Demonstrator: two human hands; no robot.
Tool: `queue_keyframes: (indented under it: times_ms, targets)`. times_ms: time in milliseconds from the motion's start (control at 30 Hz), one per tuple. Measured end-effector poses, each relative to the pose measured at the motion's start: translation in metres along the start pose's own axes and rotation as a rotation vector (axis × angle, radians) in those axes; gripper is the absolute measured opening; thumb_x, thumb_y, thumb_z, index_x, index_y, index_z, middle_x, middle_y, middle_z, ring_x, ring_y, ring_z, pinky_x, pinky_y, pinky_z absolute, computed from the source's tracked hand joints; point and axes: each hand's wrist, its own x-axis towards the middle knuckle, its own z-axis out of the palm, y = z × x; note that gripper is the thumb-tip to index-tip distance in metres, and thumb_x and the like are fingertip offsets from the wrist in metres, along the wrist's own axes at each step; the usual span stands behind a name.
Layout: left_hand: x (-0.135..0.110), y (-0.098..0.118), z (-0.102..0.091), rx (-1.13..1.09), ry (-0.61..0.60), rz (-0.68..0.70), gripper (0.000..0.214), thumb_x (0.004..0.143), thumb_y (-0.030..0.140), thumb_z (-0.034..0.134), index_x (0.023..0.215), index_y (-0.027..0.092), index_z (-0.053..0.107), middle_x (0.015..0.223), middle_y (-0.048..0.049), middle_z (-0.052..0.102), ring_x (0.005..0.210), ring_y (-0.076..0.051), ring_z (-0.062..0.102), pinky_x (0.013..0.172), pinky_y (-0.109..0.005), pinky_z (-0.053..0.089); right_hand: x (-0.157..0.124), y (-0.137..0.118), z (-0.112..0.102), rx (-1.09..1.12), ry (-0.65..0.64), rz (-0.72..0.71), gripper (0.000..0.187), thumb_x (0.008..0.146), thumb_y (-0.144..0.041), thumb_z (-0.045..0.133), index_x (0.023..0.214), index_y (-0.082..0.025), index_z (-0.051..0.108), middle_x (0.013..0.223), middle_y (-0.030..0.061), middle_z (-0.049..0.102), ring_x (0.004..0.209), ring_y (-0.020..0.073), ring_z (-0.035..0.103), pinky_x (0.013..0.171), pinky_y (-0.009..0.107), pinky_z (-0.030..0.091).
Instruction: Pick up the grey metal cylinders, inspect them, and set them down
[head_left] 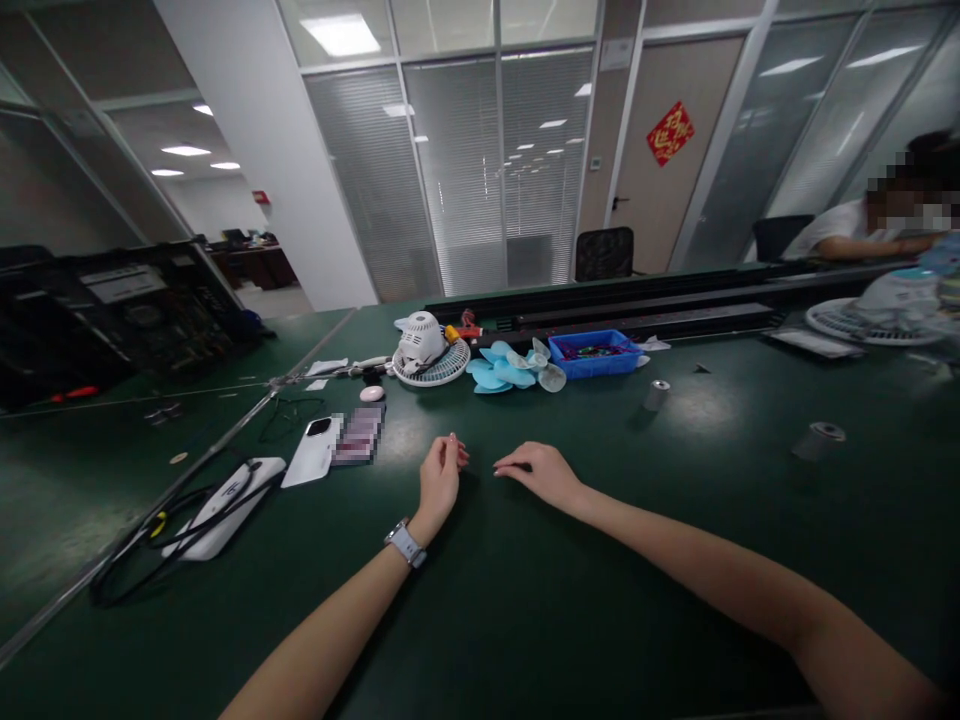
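Green worktop (615,620) below me. Blue tray (600,366) ahead, blue blades (495,373) just beside it. My left hand (441,475) half curled, right hand (546,476) nearly pinched, apart; cannot tell if either holds anything. White phone (309,456) off to my left.

Light-blue fan blades (491,374), apparently overlapping, on green table (480,620) beside blue tray (604,366).

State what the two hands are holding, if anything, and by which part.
No held thing shows in the left hand or the right hand; whether either hides something tiny cannot be told.
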Motion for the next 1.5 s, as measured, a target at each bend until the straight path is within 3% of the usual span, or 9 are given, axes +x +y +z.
queue_keyframes:
  times_ms: [133,233,333,400,633,967,1333,1400,1500]
  targets:
    - [0.0,-0.002,0.0,0.006,-0.014,0.0,0.044,0.092,0.059,0.042,0.084,0.018,0.058,0.075,-0.0036,0.064,0.067,-0.015,0.06,0.063,-0.027,0.047,0.007,0.037,-0.088,-0.126,0.327,0.097,0.026,0.091,-0.034,0.059,0.11,-0.024,0.074,0.106,0.0036,0.074,0.095,0.0213,0.069,0.087,0.035,0.052]
    - [0.0,-0.001,0.0,0.012,-0.016,0.0,0.044,0.093,0.059,0.042,0.085,0.018,0.058,0.075,-0.0032,0.064,0.068,-0.015,0.06,0.064,-0.027,0.047,0.001,0.078,-0.168,-0.371,0.528,0.319,0.032,0.087,-0.032,0.065,0.117,-0.021,0.071,0.097,0.0056,0.075,0.093,0.0224,0.07,0.085,0.033,0.05]
    - [0.0,0.002,0.001,0.026,-0.029,-0.007,0.043,0.092,0.058,0.043,0.085,0.018,0.059,0.075,-0.0028,0.064,0.067,-0.015,0.06,0.064,-0.027,0.047,-0.016,0.112,-0.224,-0.55,0.474,0.589,0.022,0.082,-0.033,0.072,0.097,-0.018,0.077,0.089,0.0078,0.076,0.085,0.0217,0.069,0.077,0.029,0.046]
    - [0.0,0.003,0.001,0.029,-0.034,-0.007,0.044,0.092,0.058,0.044,0.084,0.018,0.059,0.076,-0.003,0.064,0.067,-0.015,0.061,0.065,-0.028,0.047,-0.028,0.125,-0.24,-0.617,0.367,0.687,0.02,0.079,-0.035,0.074,0.089,-0.018,0.079,0.085,0.0084,0.075,0.083,0.0216,0.067,0.072,0.029,0.043]
    - [0.001,-0.001,0.0,0.043,-0.032,-0.001,0.044,0.092,0.058,0.044,0.085,0.018,0.06,0.074,-0.0026,0.065,0.067,-0.015,0.062,0.065,-0.027,0.047,-0.027,0.142,-0.22,-0.67,0.179,0.715,0.016,0.083,-0.03,0.069,0.093,-0.023,0.08,0.087,0.0064,0.075,0.078,0.0209,0.064,0.069,0.029,0.041]
    - [0.0,-0.001,0.001,0.039,-0.053,0.0,0.043,0.092,0.057,0.043,0.084,0.018,0.059,0.075,-0.0025,0.064,0.066,-0.014,0.061,0.064,-0.027,0.046,-0.031,0.173,-0.203,-0.763,0.25,0.659,0.022,0.083,-0.037,0.066,0.092,-0.023,0.08,0.086,0.0074,0.075,0.077,0.0237,0.064,0.072,0.034,0.046]
    - [-0.002,0.002,0.0,0.017,-0.062,-0.015,0.043,0.091,0.058,0.044,0.083,0.019,0.059,0.072,-0.002,0.062,0.066,-0.015,0.061,0.063,-0.027,0.047,-0.032,0.16,-0.202,-0.606,0.228,0.787,0.031,0.087,-0.042,0.065,0.1,-0.018,0.079,0.095,0.0139,0.073,0.081,0.0242,0.063,0.071,0.033,0.04]
    - [-0.002,0.002,0.0,0.018,-0.064,-0.012,0.043,0.092,0.058,0.044,0.084,0.019,0.059,0.072,-0.0018,0.062,0.066,-0.015,0.061,0.063,-0.027,0.047,-0.037,0.162,-0.196,-0.56,0.268,0.787,0.037,0.084,-0.048,0.066,0.102,-0.019,0.078,0.096,0.0122,0.074,0.085,0.0252,0.064,0.074,0.033,0.042]
    - [-0.001,0.002,0.0,0.02,-0.067,-0.022,0.043,0.092,0.058,0.043,0.084,0.019,0.06,0.072,-0.0014,0.062,0.066,-0.015,0.061,0.063,-0.027,0.047,-0.047,0.17,-0.178,-0.481,0.427,0.732,0.056,0.078,-0.054,0.069,0.121,-0.019,0.069,0.103,0.0115,0.073,0.09,0.026,0.066,0.079,0.034,0.047]
